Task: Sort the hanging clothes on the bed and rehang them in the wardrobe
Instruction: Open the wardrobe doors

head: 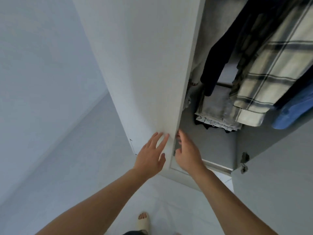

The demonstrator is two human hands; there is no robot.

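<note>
The left hand [150,155] lies spread against the outer face of the white wardrobe door [144,65], fingers straight and fanned, fingertips near the door's free edge. The right hand [188,153] reaches round that same edge from the other side; its fingers curl at the edge, but whether this grip actually pinches the door or only touches it cannot be told (the fingertips are hidden behind the panel).

Past the door edge the wardrobe [211,141] stands open, with a grey floor inside. On that floor sits a stack of folded clothes [216,112], pale grey on top with darker pieces beneath. Above it hang the clothes: a dark garment [220,61] at the left, a cream plaid shirt [264,73] with dark stripes beside it, and a blue garment [291,114] at the far right. A metal hinge [243,162] shows on the right-hand side panel.

Below, on the pale floor [160,200], a foot in a cream slipper [143,223] points toward the wardrobe.
</note>
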